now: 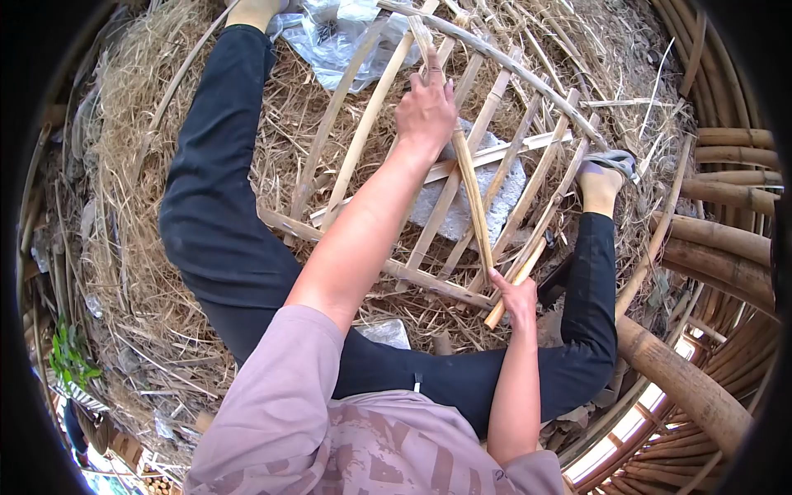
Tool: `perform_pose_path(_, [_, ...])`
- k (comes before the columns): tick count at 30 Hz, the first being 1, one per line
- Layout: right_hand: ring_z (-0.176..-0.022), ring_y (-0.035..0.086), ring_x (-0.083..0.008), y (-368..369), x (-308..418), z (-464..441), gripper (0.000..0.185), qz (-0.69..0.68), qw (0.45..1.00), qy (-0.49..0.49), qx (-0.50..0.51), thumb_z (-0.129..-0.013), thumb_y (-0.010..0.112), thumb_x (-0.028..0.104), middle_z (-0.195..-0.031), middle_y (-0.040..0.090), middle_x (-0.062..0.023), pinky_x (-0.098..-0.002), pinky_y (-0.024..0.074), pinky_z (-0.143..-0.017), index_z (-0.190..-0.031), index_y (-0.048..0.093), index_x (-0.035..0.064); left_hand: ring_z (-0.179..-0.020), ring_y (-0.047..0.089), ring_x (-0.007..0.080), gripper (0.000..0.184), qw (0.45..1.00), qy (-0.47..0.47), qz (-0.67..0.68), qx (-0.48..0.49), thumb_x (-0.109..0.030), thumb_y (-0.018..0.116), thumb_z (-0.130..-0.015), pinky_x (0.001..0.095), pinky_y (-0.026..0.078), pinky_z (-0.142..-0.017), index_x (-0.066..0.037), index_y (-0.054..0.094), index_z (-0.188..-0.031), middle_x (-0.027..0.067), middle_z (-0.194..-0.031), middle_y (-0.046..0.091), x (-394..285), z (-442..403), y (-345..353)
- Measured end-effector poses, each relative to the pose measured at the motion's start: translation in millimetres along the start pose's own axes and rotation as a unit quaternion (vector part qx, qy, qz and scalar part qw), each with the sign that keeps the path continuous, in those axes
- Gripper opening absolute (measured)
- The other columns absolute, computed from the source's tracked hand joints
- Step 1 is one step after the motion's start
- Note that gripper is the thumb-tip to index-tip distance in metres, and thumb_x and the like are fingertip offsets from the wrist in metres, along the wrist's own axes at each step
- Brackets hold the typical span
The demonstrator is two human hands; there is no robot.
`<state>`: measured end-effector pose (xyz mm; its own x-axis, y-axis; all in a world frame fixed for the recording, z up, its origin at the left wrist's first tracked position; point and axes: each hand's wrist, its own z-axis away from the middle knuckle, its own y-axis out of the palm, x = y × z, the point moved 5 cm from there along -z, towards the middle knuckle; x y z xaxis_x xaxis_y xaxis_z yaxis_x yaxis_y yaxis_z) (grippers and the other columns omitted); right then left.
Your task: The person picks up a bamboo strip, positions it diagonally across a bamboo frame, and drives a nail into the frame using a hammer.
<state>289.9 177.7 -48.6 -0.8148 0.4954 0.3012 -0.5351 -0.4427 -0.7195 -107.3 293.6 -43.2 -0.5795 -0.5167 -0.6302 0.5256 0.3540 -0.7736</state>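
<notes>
A lattice of bamboo slats [355, 153] lies between my legs, its slats crossing a bottom rail [437, 285] and a curved pole [503, 62] at the far side. One loose-looking bamboo strip [473, 194] slants across the slats. My left hand [425, 111] is closed on its upper part, with the index finger stretched along it. Close to the near right corner, my right hand [516, 299] grips the strip's lower end, thumb against it. The right hand's other fingers are mostly hidden. Beside that hand, the end of another bamboo piece [502, 312] sticks out past the rail.
Under the lattice sits a grey stone block [503, 198]. Dry straw and fibres [124, 214] cover the ground. Clear plastic sheeting [330, 41] lies at the top. My shod foot [606, 169] is by the pole's right end. Thick bamboo poles [685, 384] line the right side.
</notes>
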Motion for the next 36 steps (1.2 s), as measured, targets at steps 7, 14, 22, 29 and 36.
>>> perform_pose_path(7, [-0.074, 0.067, -0.015, 1, 3, 1, 0.036, -0.005, 1.0, -0.006, 0.005, -0.081, 0.089, 0.027, -0.084, 0.075, -0.0073, -0.0326, 0.0529, -0.071, -0.095, 0.075, -0.0029, -0.083, 0.073, 0.0398, 0.068, 0.999, 0.038, -0.011, -0.003, -0.042, 0.051, -0.103, 0.0474, 0.063, -0.069, -0.006, 0.034, -0.158, 0.0271, -0.11, 0.061, 0, 2, -2])
perform_pose_path(14, [-0.075, 0.068, -0.0154, -1, 10, 6, 0.039, -0.013, 1.0, -0.012, 0.006, -0.08, 0.089, 0.028, -0.085, 0.075, -0.008, -0.0329, 0.0531, -0.072, -0.098, 0.075, -0.0033, -0.084, 0.072, 0.0411, 0.072, 0.999, 0.038, -0.013, 0.013, -0.037, 0.051, -0.101, 0.0453, 0.062, -0.071, 0.001, 0.03, -0.158, 0.0313, -0.109, 0.061, -2, 3, -2])
perform_pose_path(22, [-0.076, 0.069, -0.0163, -2, 13, 7, 0.038, -0.017, 1.0, 0.001, 0.008, -0.08, 0.088, 0.029, -0.084, 0.075, -0.0089, -0.0332, 0.0534, -0.073, -0.097, 0.075, -0.0026, -0.084, 0.072, 0.0401, 0.075, 0.998, 0.024, -0.033, 0.046, -0.036, 0.051, -0.101, 0.0449, 0.063, -0.07, 0.002, 0.025, -0.159, 0.0317, -0.11, 0.061, 0, 0, -1])
perform_pose_path(29, [-0.08, 0.074, -0.0262, -4, 18, 12, 0.054, 0.002, 1.0, -0.002, -0.013, -0.072, 0.092, 0.041, -0.089, 0.076, -0.0175, -0.0398, 0.0562, -0.078, -0.096, 0.077, -0.0041, -0.089, 0.071, 0.042, 0.085, 0.999, 0.007, 0.008, 0.037, -0.041, 0.054, -0.099, 0.0491, 0.06, -0.079, 0.006, 0.018, -0.159, 0.0322, -0.107, 0.064, 4, 0, -4])
perform_pose_path(36, [-0.078, 0.072, -0.0233, -3, 14, 9, 0.051, 0.005, 1.0, -0.009, -0.006, -0.074, 0.091, 0.041, -0.087, 0.076, -0.0146, -0.0382, 0.0554, -0.076, -0.096, 0.076, -0.0038, -0.089, 0.07, 0.0422, 0.083, 0.999, 0.045, 0.008, -0.017, -0.033, 0.056, -0.097, 0.0464, 0.061, -0.077, 0.016, 0.021, -0.154, 0.0332, -0.109, 0.063, -1, 3, -8])
